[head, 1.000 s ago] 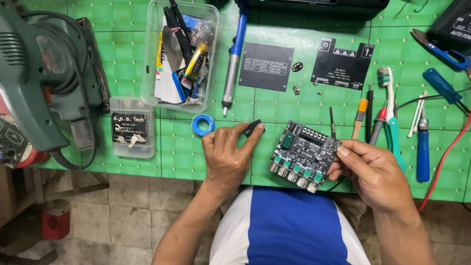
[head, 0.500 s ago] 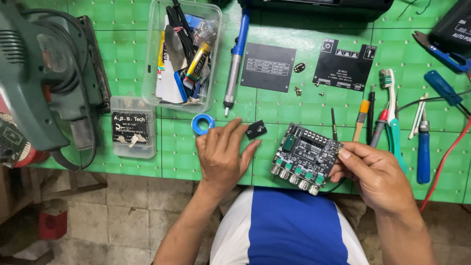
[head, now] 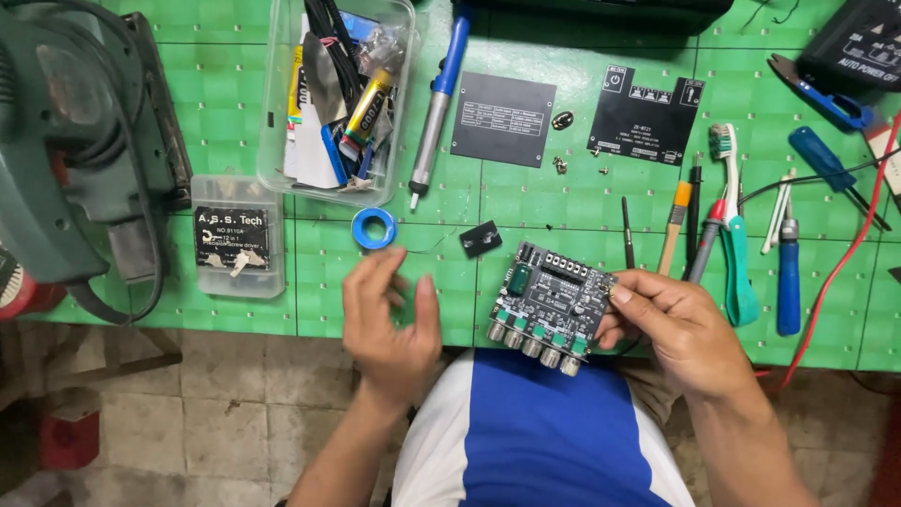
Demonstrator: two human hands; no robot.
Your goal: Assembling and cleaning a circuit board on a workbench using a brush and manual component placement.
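The right hand holds a black square circuit board with a row of silver knobs. Its fingers are closed on the board's right side, and the board is tilted, hanging over the near edge of the green tiled counter. The silver knobs point toward the person's blue and white shirt.

The left hand is at the near edge too, just left of the board and not touching it. Its fingers are curled loosely with the thumb standing apart. It holds nothing that can be seen, so its grip is open.

A small black flat piece lies on the counter just past the board. A blue ring of tape lies left of that, just past the left hand's fingertips.

Further back sits a clear plastic box full of small tools and tubes. A long blue and silver pen-shaped tool lies right beside it. A small clear flat case with a black label rests near the left side, next to a big dark green power tool at the left edge.

Two black flat plates lie toward the far edge, with tiny screws between them. On the right side lie a green and white toothbrush, a blue-handled screwdriver and a red wire.
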